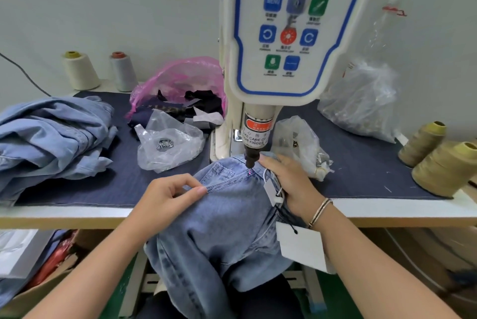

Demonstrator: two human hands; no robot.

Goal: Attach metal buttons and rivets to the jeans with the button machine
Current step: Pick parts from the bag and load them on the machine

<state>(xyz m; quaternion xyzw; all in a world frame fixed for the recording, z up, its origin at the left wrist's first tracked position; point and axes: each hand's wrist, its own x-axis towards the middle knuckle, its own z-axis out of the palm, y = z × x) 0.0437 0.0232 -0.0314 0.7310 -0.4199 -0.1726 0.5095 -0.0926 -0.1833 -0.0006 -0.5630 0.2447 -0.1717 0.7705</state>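
Observation:
A pair of light blue jeans [227, 218] hangs from the table edge into my lap, its pocket corner under the button machine [289, 35]. The machine's dark punch head [251, 157] stands just above the denim, and a red light dot marks the seam below it. My left hand [167, 195] pinches the pocket's stitched edge between thumb and fingers. My right hand [291, 184] holds the waistband to the right of the punch, fingers curled over the fabric and the tag strings. A white paper tag [302, 246] dangles from the jeans.
A heap of light denim garments [51, 135] lies at the left. Clear bags with metal buttons [167, 146] and rivets [299, 143] flank the machine. A pink bag [180, 81] sits behind, a large clear bag [361, 102] at back right. Thread cones [444, 166] stand at both ends.

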